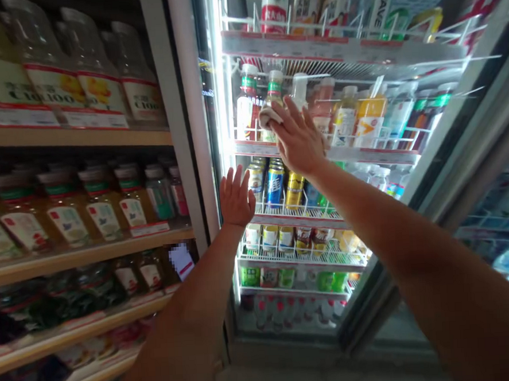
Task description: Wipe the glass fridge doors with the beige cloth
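My right hand [297, 135] is raised in front of the second shelf of a lit drinks fridge. A pale folded cloth [269, 117] lies under its fingers, and part of it is hidden by the palm. Lower and to the left, my left hand [238, 198] is held up with fingers spread and nothing in it. It is beside the fridge's left edge, near the drink cans [275, 184]. Both hands appear to be against the glass door, though the contact itself is hard to see.
Wooden shelves with bottled drinks [102, 208] stand close on the left, with price strips along their edges. White wire racks [297, 215] hold bottles and cans inside the fridge. A dark metal door frame [387, 243] slants down on the right. Another glass-fronted section [493, 216] lies beyond.
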### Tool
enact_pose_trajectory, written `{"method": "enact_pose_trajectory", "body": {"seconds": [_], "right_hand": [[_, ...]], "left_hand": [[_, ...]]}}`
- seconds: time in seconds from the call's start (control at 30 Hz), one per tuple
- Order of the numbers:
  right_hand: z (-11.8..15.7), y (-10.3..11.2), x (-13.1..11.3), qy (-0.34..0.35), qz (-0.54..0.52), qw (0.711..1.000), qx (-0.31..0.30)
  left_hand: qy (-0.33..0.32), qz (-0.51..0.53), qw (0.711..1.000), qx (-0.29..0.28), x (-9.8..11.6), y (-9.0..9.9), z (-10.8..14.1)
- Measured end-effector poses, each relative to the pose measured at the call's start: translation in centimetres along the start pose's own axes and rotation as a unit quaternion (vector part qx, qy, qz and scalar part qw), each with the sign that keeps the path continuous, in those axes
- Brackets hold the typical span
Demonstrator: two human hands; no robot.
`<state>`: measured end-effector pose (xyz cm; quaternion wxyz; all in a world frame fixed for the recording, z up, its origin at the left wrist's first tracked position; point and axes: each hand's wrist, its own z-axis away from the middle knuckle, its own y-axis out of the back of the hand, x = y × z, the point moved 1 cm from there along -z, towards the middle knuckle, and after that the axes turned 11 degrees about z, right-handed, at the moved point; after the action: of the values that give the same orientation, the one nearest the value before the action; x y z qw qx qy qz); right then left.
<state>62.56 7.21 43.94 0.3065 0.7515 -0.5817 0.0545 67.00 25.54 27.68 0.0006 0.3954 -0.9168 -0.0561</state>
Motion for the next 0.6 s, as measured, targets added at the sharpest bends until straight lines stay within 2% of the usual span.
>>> {"method": "enact_pose_trajectory", "body": {"seconds": [0.07,0.17,0.23,0.33,0.43,0.53,0.6], "right_hand": [[1.9,-0.6,-0.6,0.010,-0.010,1.000,-0.020],[5.4,-2.1,-2.8,0.079,-0.024,0.993,-0.079],[7.0,-2.8,-4.1,0.089,-0.028,0.991,-0.096],[7.6,-3.1,-5.6,0.030,-0.036,0.995,-0.085],[6.9,-3.1,-6.9,-0.046,-0.066,0.994,-0.071],[5.9,-3.0,-8.6,-0.105,-0.141,0.982,-0.074],[5.4,-2.9,-9.7,-0.118,-0.229,0.963,-0.079]], "left_hand": [[-0.001,-0.002,1.000,-0.002,0.0,0.0,0.0],[0.014,0.018,1.000,-0.012,0.0,-0.1,0.0],[0.029,0.033,0.999,-0.018,-0.2,-0.1,0.1],[0.027,0.045,0.998,-0.018,-0.3,0.0,0.1],[0.029,0.057,0.998,-0.006,0.2,-0.1,0.0],[0.082,0.088,0.993,0.002,2.0,-1.0,-0.1],[0.105,0.109,0.988,-0.016,3.6,-2.0,-0.3]]}}
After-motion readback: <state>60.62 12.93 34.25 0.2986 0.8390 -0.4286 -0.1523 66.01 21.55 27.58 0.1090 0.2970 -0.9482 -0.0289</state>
